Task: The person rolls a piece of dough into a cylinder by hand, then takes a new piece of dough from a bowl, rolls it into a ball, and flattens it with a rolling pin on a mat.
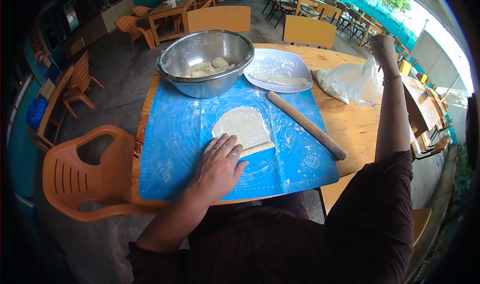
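Blue mat (175, 149) carries the rolled dough sheet (240, 126) at its centre. Left hand (217, 166) lies flat on the sheet's near edge, fingers close together; light, even pressure would likely avoid tearing. Right hand (382, 46), raised, grips the plastic bag (350, 81) top.
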Tool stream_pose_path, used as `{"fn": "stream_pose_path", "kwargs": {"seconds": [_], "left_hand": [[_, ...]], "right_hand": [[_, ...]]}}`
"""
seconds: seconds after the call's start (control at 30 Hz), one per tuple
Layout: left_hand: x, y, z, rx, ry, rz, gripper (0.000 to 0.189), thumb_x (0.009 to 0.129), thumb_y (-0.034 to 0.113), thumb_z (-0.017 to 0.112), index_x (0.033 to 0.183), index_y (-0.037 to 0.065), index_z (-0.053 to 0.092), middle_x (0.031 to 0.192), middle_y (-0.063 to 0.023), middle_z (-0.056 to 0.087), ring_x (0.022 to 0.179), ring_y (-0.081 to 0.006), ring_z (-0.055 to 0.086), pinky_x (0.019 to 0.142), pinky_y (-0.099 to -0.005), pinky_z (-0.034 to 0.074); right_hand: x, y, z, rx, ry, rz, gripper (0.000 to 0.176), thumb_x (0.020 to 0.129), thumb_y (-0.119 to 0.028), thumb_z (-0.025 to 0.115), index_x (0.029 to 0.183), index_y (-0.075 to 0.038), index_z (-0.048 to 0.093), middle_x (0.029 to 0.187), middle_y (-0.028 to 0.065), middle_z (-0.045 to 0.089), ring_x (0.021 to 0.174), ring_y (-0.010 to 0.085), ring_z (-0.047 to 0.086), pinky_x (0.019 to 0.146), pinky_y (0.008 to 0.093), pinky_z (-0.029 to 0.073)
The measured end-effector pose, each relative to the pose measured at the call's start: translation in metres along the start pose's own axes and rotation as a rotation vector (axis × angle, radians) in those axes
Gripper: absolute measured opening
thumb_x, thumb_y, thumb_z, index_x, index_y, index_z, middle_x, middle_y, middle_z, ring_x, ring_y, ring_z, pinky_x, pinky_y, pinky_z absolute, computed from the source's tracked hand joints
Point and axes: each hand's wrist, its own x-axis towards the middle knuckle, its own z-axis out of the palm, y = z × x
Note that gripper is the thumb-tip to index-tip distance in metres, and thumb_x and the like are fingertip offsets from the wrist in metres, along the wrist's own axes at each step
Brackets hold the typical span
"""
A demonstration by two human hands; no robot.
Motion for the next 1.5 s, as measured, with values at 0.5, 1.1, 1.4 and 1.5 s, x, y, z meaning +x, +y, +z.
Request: {"fn": "stream_pose_path", "kwargs": {"seconds": [0.5, 1.1, 1.4, 1.5], "left_hand": [[0.004, 0.0, 0.002, -0.016, 0.084, 0.009, 0.029, 0.086, 0.017, 0.071, 0.107, -0.003, 0.068, 0.124, -0.0225, 0.062, 0.121, -0.0394, 0.055, 0.104, -0.0489, 0.041], [0.004, 0.0, 0.001, -0.015, 0.086, 0.026, 0.029, 0.086, 0.016, 0.07, 0.108, -0.003, 0.067, 0.123, -0.0233, 0.061, 0.119, -0.0403, 0.056, 0.103, -0.0489, 0.042], [0.006, 0.0, -0.001, -0.011, 0.083, 0.023, 0.028, 0.086, 0.015, 0.07, 0.107, -0.003, 0.068, 0.121, -0.0212, 0.062, 0.116, -0.0382, 0.057, 0.102, -0.0471, 0.043], [0.007, 0.001, -0.001, -0.006, 0.083, 0.022, 0.027, 0.086, 0.015, 0.07, 0.106, -0.003, 0.068, 0.121, -0.0209, 0.062, 0.115, -0.0375, 0.058, 0.101, -0.0468, 0.043]], "right_hand": [[-0.041, 0.102, 0.077, 1.11, -0.64, 0.454, 0.024, 0.095, -0.017, 0.056, 0.104, 0.002, 0.067, 0.102, 0.0128, 0.068, 0.093, 0.0232, 0.066, 0.084, 0.0385, 0.055], [-0.085, -0.01, 0.038, 0.06, -0.313, 0.131, 0.026, 0.081, -0.017, 0.067, 0.086, 0.009, 0.066, 0.078, 0.0258, 0.066, 0.07, 0.0351, 0.066, 0.067, 0.0419, 0.05], [-0.113, -0.02, 0.077, -0.181, -0.291, -0.258, 0.023, 0.089, -0.011, 0.057, 0.108, -0.003, 0.067, 0.108, 0.0221, 0.067, 0.099, 0.0372, 0.062, 0.086, 0.0417, 0.048], [-0.102, 0.031, 0.112, -0.088, -0.413, -0.223, 0.024, 0.09, -0.013, 0.058, 0.109, -0.003, 0.067, 0.108, 0.02, 0.066, 0.104, 0.0347, 0.061, 0.091, 0.0407, 0.046]]}}
